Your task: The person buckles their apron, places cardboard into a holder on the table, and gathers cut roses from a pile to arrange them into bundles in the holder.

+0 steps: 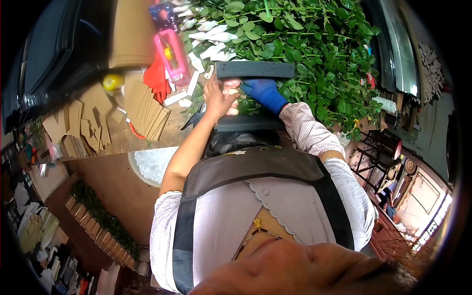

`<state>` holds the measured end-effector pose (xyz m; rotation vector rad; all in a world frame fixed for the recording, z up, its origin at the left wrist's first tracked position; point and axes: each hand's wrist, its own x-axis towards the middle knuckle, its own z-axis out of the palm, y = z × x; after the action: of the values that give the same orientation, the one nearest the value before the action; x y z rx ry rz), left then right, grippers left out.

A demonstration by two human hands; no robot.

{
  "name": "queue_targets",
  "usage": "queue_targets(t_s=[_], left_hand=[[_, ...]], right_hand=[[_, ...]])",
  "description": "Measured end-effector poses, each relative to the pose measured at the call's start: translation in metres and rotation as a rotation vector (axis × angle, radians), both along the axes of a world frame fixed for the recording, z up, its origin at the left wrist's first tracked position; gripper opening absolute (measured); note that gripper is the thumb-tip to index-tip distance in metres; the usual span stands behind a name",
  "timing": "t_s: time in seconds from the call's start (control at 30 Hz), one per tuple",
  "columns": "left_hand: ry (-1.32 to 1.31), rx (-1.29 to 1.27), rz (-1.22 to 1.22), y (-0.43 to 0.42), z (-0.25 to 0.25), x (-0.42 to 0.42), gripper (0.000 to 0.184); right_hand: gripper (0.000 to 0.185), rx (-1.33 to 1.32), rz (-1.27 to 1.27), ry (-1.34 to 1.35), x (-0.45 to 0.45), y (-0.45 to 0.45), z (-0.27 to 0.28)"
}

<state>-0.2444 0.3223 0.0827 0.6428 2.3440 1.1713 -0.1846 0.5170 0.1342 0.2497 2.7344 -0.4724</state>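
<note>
Pale pink and cream roses [231,91] lie in a row between two black ribbed side walls of a holder [255,70]. My bare left hand [216,100] is at the left end, its fingers and thumb bent around the blooms. My right hand [265,94], in a blue glove, is just right of the flower heads, over their stems and leaves. Its fingers curl inward, and what they grip is hidden. The nearer wall [250,123] of the holder runs close to my apron, with black plastic [238,142] below it.
Leafy stems [314,64] with white-wrapped heads [214,36] cover the table behind the holder. Left of it are a pink tape dispenser [172,59], a red glove [157,78], cardboard pieces [143,108] and a yellow tape roll [113,82]. Wrapped bunches [101,226] stand on the floor.
</note>
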Motion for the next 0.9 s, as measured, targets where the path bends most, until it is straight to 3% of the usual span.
queue_targets(t_s=[0.1,0.2,0.3,0.33,0.47,0.53,0.67,0.9], left_hand=[[0.150,0.066,0.020,0.001,-0.008,0.000,0.087],[0.239,-0.001,-0.047,0.002,-0.007,-0.002,0.083],[0.001,-0.020,-0.006,0.005,0.004,-0.005,0.073],[-0.065,0.048,0.079,0.008,0.012,-0.005,0.059],[0.113,0.020,0.106,0.013,-0.013,-0.003,0.053],[0.102,-0.003,0.101,0.014,-0.012,-0.006,0.054],[0.062,-0.080,0.119,0.013,-0.003,-0.003,0.058],[0.112,-0.020,0.056,0.007,-0.005,-0.004,0.055]], right_hand=[[0.044,-0.138,-0.092,-0.233,-0.002,0.000,0.000],[0.042,-0.099,-0.054,-0.231,-0.003,-0.001,0.002],[0.041,-0.021,0.018,-0.045,0.002,-0.002,-0.004],[0.040,-0.004,0.017,0.087,0.006,-0.004,-0.008],[0.037,-0.045,0.047,-0.082,0.001,-0.001,0.000],[0.034,-0.074,0.081,-0.112,0.000,-0.002,0.029],[0.031,-0.479,-0.145,0.226,0.011,-0.006,0.034],[0.041,-0.319,0.039,0.422,0.025,-0.008,-0.003]])
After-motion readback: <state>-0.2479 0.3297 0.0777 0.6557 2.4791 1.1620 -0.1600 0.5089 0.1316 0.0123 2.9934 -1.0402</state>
